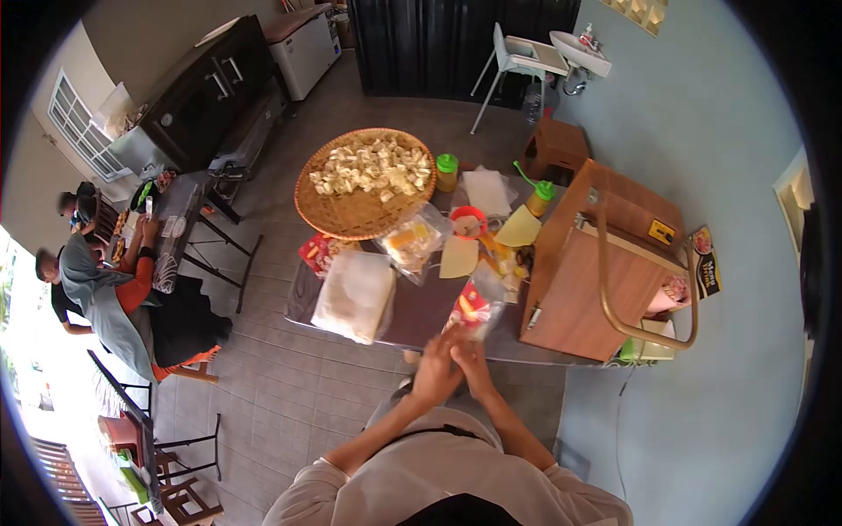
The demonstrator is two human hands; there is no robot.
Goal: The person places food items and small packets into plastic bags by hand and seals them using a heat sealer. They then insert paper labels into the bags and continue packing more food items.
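Observation:
My left hand (436,372) and my right hand (474,366) meet at the near edge of the table, fingers drawn together. Their fingertips overlap the lower end of a clear plastic packet (471,307) with red and yellow print; I cannot tell what is between the fingers. Left of them lies a thick stack of whitish sheets in plastic (355,294). Beyond the packet are pale yellow sheets (459,258), a red bowl (468,223) with pale contents and a clear bag with yellow food (410,241).
A round woven tray (351,223) holds many pale chunks. Green-lidded jars (446,172) stand behind the bags. A wooden cabinet (605,272) rises at the right of the table (412,326). A person in a grey head covering (96,280) sits at another table, left.

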